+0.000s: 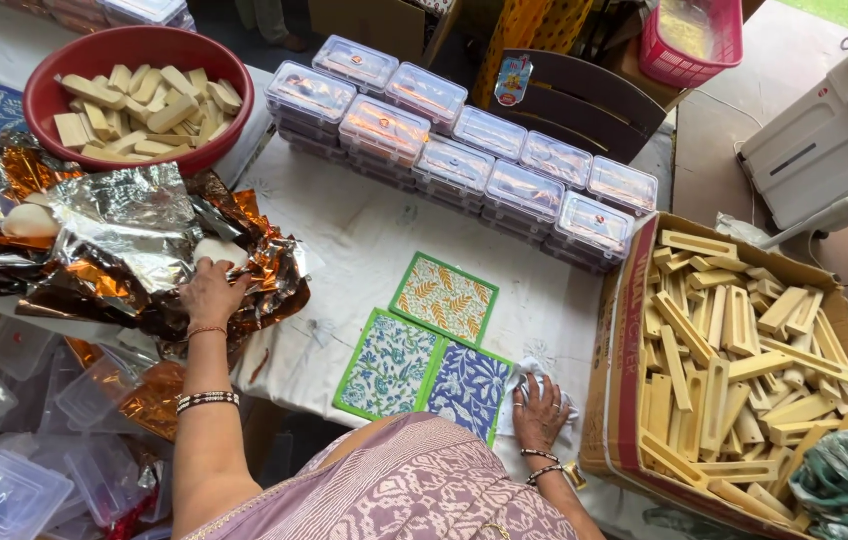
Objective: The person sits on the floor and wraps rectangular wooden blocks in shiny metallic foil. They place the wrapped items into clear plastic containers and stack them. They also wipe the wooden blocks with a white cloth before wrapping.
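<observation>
My left hand reaches into a crumpled heap of silver and orange foil and closes on a pale round lump lying in it. My right hand rests palm down on a white cloth at the table's near edge, fingers spread. Three patterned square cards lie between the hands: a yellow-leaf one, a blue-green one and a blue-and-white one. Bangles circle both wrists.
A red bowl holds pale wooden pieces at far left. Stacked clear lidded boxes run across the white table. A cardboard box of wooden pieces stands at right. Empty clear containers lie low at left. A pink basket sits behind.
</observation>
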